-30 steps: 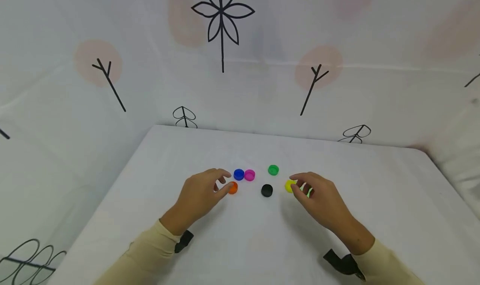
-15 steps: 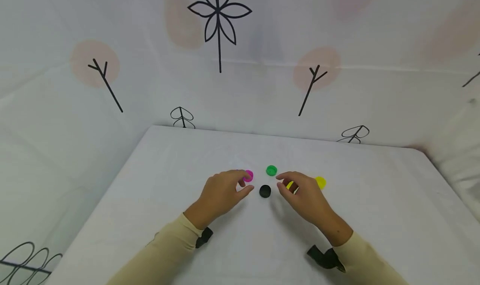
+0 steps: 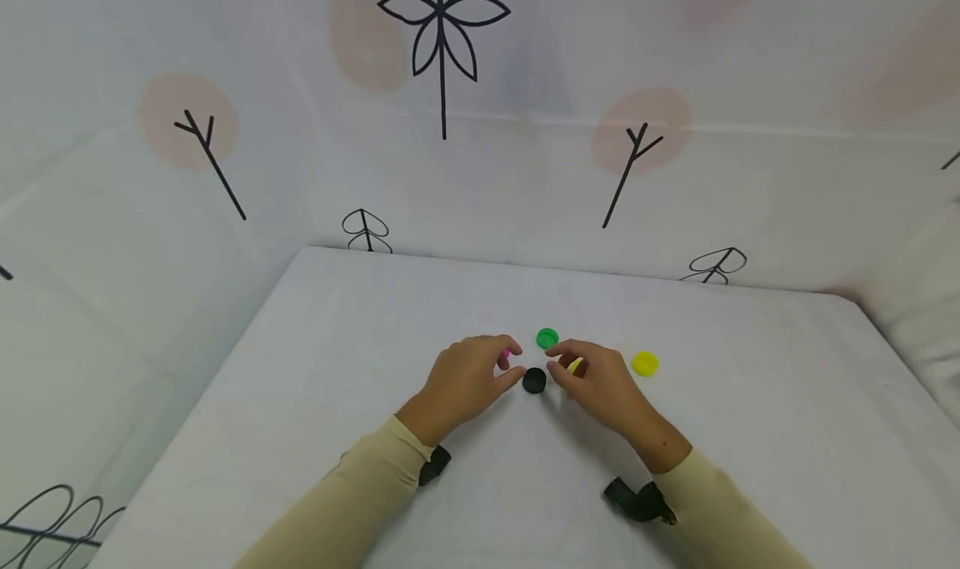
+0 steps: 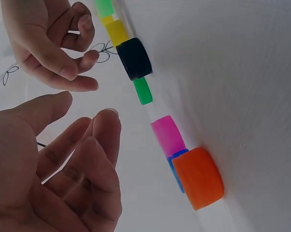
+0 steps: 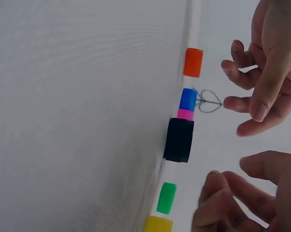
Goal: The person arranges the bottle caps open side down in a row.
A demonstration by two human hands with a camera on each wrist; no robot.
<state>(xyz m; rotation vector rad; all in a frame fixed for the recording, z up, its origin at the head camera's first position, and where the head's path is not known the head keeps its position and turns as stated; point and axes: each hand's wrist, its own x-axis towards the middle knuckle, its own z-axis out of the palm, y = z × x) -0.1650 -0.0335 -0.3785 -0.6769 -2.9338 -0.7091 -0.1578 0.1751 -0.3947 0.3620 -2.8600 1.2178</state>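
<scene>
Small round plastic caps lie on a white tabletop. The black cap [image 3: 534, 381] sits between my two hands, close to both sets of fingertips but apart from them. My left hand [image 3: 467, 379] hovers with loosely bent fingers and holds nothing; a bit of the pink cap [image 3: 507, 352] shows behind it. My right hand [image 3: 600, 387], also holding nothing, partly covers one yellow cap [image 3: 575, 367]. A second yellow cap [image 3: 645, 363] lies to its right. The green cap [image 3: 547, 338] is farther back. In the left wrist view appear the orange cap [image 4: 199, 179] and blue cap [image 4: 177, 171], hidden in the head view.
The white tabletop [image 3: 420, 298] reaches back to a pale cloth backdrop [image 3: 525, 177] with drawn flowers and twigs. Another light green cap [image 4: 104, 7] shows at the top of the left wrist view. Dark wrist mounts [image 3: 637, 501] hang below the sleeves.
My left hand has moved right, covering the orange and blue caps and most of the pink one. My right hand has shifted left, uncovering a yellow cap. The caps appear to stay put.
</scene>
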